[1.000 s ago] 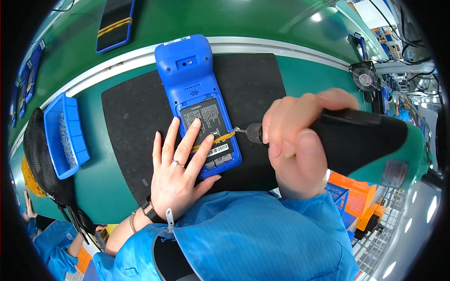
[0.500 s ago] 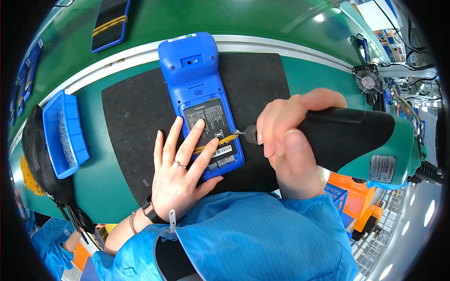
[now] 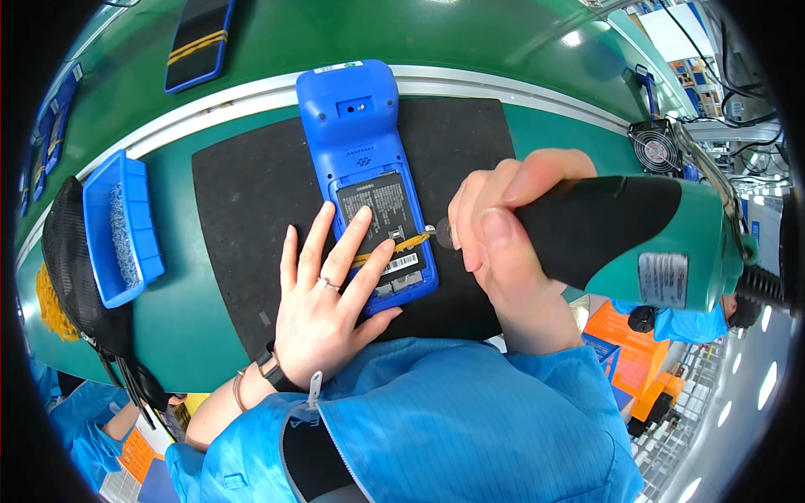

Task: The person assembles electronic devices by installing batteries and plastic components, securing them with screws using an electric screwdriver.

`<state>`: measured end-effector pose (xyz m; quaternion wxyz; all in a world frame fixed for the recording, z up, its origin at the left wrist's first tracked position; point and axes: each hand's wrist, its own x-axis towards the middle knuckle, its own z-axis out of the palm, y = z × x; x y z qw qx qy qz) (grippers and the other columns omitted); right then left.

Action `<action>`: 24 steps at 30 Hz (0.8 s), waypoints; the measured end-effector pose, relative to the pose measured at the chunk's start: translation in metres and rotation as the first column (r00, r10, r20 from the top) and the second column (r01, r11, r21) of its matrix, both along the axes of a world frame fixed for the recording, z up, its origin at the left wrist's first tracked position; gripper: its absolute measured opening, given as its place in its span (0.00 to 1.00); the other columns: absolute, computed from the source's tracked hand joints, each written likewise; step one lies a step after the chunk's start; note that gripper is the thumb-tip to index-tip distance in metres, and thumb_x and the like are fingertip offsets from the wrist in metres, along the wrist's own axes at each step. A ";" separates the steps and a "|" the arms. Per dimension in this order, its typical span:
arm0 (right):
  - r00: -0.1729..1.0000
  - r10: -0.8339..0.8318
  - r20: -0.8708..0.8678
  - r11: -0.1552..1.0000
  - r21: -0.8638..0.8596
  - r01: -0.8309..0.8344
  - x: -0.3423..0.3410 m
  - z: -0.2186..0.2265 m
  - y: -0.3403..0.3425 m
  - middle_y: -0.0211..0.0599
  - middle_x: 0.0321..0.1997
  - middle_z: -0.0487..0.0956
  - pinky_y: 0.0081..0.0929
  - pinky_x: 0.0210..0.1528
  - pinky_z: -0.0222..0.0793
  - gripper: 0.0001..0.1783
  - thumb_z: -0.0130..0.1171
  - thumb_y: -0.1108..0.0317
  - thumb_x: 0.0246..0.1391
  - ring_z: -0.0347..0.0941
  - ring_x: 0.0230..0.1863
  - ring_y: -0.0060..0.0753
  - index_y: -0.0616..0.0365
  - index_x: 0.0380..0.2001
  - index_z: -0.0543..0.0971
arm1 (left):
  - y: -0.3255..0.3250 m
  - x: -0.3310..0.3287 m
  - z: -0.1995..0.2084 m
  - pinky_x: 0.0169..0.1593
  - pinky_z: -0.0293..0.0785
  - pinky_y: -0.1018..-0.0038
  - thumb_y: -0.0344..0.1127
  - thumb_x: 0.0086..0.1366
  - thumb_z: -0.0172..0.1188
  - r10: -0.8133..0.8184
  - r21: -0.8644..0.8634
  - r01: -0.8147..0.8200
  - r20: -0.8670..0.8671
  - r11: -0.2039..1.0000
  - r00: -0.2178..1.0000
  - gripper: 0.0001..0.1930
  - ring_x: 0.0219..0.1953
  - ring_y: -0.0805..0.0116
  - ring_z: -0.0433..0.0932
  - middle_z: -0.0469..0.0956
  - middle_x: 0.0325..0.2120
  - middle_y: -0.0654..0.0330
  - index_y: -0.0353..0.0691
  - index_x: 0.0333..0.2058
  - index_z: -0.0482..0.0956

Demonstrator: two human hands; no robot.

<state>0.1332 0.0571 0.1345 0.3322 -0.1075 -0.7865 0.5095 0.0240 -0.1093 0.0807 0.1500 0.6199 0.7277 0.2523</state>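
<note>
In the head view, my work thing is a blue handheld device (image 3: 350, 138), which lies back side up on the black mat (image 3: 251, 180) on the green table (image 3: 180, 344). It is long, with a thick, wider far end, where there is a small dark recess. Below this are small holes in a group, and then an uncovered hollow with a black battery (image 3: 391, 197) with pale print in it. A yellow band (image 3: 411, 243) goes across the lower part of the battery, up to the right rim.

My left fingers (image 3: 350, 241) are spread flat and do not grip. The middle and the index one lie over the battery, the index tip just at the band. The ring one is at the left rim of the device, the little one is beside it over the mat, and the thumb is near the lower end.

My right fingers (image 3: 484, 201) are wrapped around a green and black power screwdriver (image 3: 587, 235), to the right of the device. Its tip is at the right rim, beside the band's end; whether it touches, I cannot tell.
</note>
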 end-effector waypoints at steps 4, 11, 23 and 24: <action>0.980 -0.149 -0.131 0.956 -0.274 0.109 -0.002 0.003 -0.013 0.28 0.17 0.64 0.23 0.20 0.59 0.12 0.53 0.74 0.52 0.60 0.13 0.20 0.54 0.37 0.62 | -0.001 0.000 -0.001 0.62 0.46 0.42 0.39 0.39 0.72 -0.003 0.008 0.003 0.015 1.000 1.000 0.39 0.65 0.43 0.49 0.55 0.62 0.52 0.47 0.55 0.70; 0.952 -0.060 -0.299 0.952 -0.304 -0.035 0.019 0.014 -0.014 0.25 0.16 0.63 0.22 0.22 0.58 0.13 0.50 0.69 0.56 0.59 0.14 0.21 0.53 0.43 0.62 | -0.001 0.001 -0.002 0.62 0.47 0.43 0.38 0.39 0.73 0.007 0.006 -0.007 -0.001 1.000 1.000 0.39 0.65 0.43 0.50 0.56 0.62 0.52 0.47 0.54 0.70; 0.956 0.083 -0.281 0.933 -0.316 -0.174 0.049 0.000 -0.021 0.27 0.18 0.67 0.23 0.23 0.61 0.18 0.53 0.72 0.55 0.64 0.16 0.21 0.53 0.47 0.62 | 0.000 0.002 -0.001 0.61 0.48 0.43 0.39 0.40 0.72 0.025 0.011 -0.025 -0.031 1.000 0.999 0.37 0.65 0.45 0.51 0.57 0.62 0.55 0.48 0.54 0.71; 0.956 0.084 -0.283 0.932 -0.316 -0.175 0.048 -0.001 -0.022 0.27 0.18 0.67 0.23 0.23 0.61 0.18 0.53 0.72 0.55 0.64 0.16 0.21 0.53 0.47 0.62 | 0.000 0.002 -0.001 0.61 0.48 0.43 0.39 0.39 0.72 0.024 0.015 -0.024 -0.031 1.000 0.999 0.37 0.65 0.45 0.51 0.57 0.62 0.55 0.48 0.54 0.71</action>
